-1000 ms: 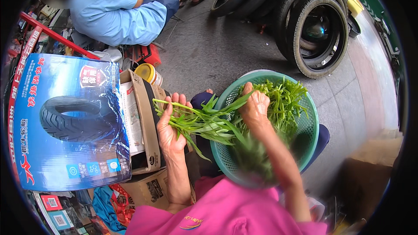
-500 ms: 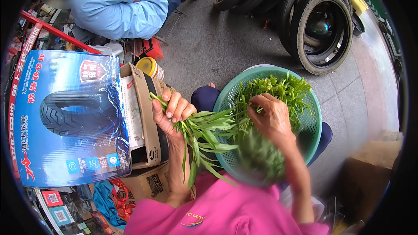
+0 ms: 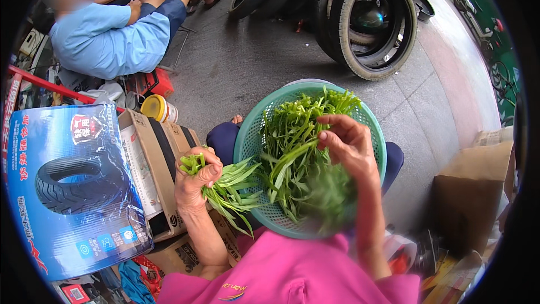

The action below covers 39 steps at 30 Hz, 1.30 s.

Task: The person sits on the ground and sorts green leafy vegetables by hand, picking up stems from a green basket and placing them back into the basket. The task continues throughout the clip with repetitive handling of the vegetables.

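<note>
A bunch of leafy green stems, looking like water spinach (image 3: 229, 187), is gripped in my left hand (image 3: 194, 180). Its cut ends poke out above the thumb, and the long leaves trail toward the basket. Resting at my lap is a round green plastic basket (image 3: 246, 145) with a perforated wall. A heap of the same greens (image 3: 292, 132) fills much of it, stem ends toward the far side. Over the heap, my right hand (image 3: 354, 149) pinches a stem between thumb and fingers, its leaves trailing down into the heap. Leaves below that wrist are smeared by motion.
At left stand a blue tyre box (image 3: 79, 191) and an open cardboard box (image 3: 169, 141), with a yellow-lidded tub (image 3: 157, 108) behind. Tyres (image 3: 374, 25) stand at the far right. A person in a light blue shirt (image 3: 112, 39) sits far left. Another carton (image 3: 472, 191) is at right.
The view has shifted, so the surroundings sit further left. My left hand has turned, its bunch now showing the cut ends toward me. My right hand has lifted and now pinches a stem.
</note>
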Available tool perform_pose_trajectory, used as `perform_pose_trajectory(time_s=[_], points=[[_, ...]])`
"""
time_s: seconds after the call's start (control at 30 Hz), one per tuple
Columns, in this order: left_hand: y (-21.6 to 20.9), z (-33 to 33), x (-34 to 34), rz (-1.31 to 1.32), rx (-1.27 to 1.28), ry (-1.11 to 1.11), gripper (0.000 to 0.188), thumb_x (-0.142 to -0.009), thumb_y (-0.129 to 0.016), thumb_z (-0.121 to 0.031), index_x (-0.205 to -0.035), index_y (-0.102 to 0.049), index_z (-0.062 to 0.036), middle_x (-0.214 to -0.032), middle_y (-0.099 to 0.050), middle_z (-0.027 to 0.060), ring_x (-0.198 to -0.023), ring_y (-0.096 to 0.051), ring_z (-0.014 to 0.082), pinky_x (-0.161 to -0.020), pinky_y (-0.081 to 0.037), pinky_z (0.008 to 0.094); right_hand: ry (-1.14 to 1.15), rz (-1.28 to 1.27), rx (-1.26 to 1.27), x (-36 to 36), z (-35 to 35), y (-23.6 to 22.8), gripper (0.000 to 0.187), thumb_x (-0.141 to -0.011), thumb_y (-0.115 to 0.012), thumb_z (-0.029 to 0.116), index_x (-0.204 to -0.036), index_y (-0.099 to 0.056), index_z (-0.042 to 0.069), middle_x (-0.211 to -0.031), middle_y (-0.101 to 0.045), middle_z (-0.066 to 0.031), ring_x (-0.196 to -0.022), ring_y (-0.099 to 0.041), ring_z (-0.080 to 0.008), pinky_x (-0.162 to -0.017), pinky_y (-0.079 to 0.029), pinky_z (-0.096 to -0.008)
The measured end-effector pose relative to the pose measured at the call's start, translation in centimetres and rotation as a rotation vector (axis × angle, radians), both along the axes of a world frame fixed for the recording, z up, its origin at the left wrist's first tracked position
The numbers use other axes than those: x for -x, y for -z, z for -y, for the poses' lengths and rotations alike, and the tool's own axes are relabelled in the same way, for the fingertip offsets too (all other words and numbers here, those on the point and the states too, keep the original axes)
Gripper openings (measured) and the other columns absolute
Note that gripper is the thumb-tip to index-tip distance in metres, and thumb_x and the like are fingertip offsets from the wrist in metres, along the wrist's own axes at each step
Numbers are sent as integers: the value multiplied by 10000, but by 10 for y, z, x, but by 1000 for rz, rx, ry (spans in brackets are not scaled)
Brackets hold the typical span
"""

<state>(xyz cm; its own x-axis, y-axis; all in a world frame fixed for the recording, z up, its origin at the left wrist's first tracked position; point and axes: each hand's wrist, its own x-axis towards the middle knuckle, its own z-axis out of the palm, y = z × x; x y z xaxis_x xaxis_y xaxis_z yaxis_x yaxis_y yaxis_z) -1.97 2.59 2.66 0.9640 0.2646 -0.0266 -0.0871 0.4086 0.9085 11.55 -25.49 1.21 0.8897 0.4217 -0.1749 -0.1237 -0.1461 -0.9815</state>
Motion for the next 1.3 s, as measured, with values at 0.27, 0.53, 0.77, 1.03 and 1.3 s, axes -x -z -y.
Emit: perform_pose_trajectory(time_s=[0.27,0.53,0.77,1.03,1.3], points=[[-14,28,-10,-235,-370,86,72,-841,-763,-58,-877,-736,-2,-764,-624,-3,-609,-525,45,-529,-380,195,-36,-213,-266,1,7,-2,443,-912,-709,186,-1275,-557,-18,-727,-659,-31,-497,-476,-37,-449,-348,-187],[-7,75,-25,-362,-339,354,201,-861,-768,-99,-1025,-715,5,-774,-657,-37,-640,-524,9,-555,-405,178,-106,-199,-213,14,-4,5,373,-940,-673,169,-1254,-575,-6,-766,-684,-43,-552,-541,-53,-466,-407,-215],[1,59,-21,-416,-198,142,138,-804,-788,-96,-896,-725,-15,-661,-642,-16,-455,-448,25,-418,-329,197,118,775,226,16,5,-8,275,-854,-706,67,-1121,-666,17,-712,-617,-98,-500,-559,-213,-482,-451,-312],[-14,54,-3,-301,-382,426,192,-872,-737,-113,-999,-713,29,-885,-700,13,-853,-604,66,-775,-484,231,-237,1034,254,47,-14,-22,264,-617,-757,127,-866,-677,96,-632,-540,-25,-506,-566,-200,-423,-450,-350],[-18,67,1,-126,-522,444,184,-874,-744,-105,-982,-697,36,-880,-681,49,-836,-607,95,-740,-479,251,-100,805,50,53,-4,-26,157,-627,-726,38,-781,-698,54,-560,-539,-41,-454,-554,-180,-420,-432,-307]])
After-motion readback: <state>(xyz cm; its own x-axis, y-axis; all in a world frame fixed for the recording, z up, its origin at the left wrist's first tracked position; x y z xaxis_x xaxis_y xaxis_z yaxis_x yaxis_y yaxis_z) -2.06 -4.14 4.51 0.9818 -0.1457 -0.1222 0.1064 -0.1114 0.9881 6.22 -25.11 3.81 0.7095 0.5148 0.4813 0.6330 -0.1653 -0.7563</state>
